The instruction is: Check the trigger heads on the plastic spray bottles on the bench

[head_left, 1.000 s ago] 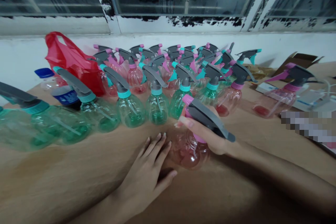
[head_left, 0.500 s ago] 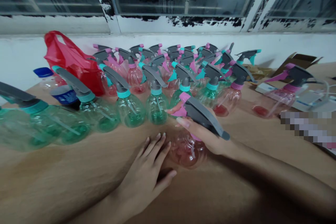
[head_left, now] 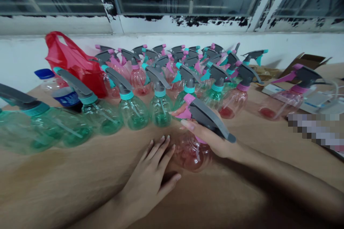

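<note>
My right hand (head_left: 208, 134) is closed round the neck of a pink spray bottle (head_left: 191, 152) with a grey trigger head (head_left: 208, 118), which stands on the wooden table (head_left: 80, 182) in front of me. My left hand (head_left: 149, 182) lies flat on the table just left of that bottle, fingers stretched out, its fingertips near or touching the bottle's base. Behind stand several green spray bottles (head_left: 160, 109) and pink spray bottles (head_left: 233, 102) in rows.
A red plastic bag (head_left: 73, 62) and a blue-capped bottle (head_left: 61, 93) sit at the back left. Another pink spray bottle (head_left: 288, 96) stands at the right by papers and an open cardboard box (head_left: 306, 61). A white wall and windows run behind the table.
My right hand has shifted the pink bottle slightly up and to the left since a second ago. Since half a second ago almost nothing moved. My left hand stays flat.
</note>
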Tool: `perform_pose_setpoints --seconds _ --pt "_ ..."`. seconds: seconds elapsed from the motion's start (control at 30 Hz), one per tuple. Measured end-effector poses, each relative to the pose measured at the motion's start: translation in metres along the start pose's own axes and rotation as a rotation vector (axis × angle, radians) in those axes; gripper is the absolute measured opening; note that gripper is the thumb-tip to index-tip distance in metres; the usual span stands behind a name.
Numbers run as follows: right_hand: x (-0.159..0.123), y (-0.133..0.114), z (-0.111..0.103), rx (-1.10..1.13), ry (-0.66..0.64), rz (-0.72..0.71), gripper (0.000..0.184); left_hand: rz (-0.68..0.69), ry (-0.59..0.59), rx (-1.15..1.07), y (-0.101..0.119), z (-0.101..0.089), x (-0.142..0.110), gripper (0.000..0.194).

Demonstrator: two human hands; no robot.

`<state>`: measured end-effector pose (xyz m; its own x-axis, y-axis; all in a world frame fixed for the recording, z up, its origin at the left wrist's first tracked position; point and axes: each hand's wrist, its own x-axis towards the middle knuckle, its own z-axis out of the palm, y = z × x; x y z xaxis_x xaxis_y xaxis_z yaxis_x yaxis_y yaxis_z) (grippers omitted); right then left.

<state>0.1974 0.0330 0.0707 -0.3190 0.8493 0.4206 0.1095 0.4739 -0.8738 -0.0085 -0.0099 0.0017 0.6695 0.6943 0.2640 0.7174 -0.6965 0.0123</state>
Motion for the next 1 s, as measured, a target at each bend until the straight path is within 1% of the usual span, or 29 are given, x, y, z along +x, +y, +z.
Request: perform_pose_setpoints --seconds 0.23,0.53,0.8,1.0 --pt "-0.0007 0.0025 0.0004 0.041 0.002 0.005 0.021 0.007 -0.002 0.021 0.0009 -0.0001 -0.0003 0.056" --pt "-0.0007 0.0012 -0.0002 0.005 0.004 -0.005 0.021 -0.002 -0.019 0.014 0.0 -0.0005 0.0002 0.056" --pt "0.0003 -0.0042 -0.0018 -0.022 -0.006 -0.03 0.016 0.002 -0.014 0.009 0.0004 0.0009 -0.0017 0.057" --pt "0.0002 -0.0001 -0.0018 -0.019 -0.003 -0.039 0.018 0.007 -0.017 0.015 -0.0001 0.0004 -0.0009 0.057"
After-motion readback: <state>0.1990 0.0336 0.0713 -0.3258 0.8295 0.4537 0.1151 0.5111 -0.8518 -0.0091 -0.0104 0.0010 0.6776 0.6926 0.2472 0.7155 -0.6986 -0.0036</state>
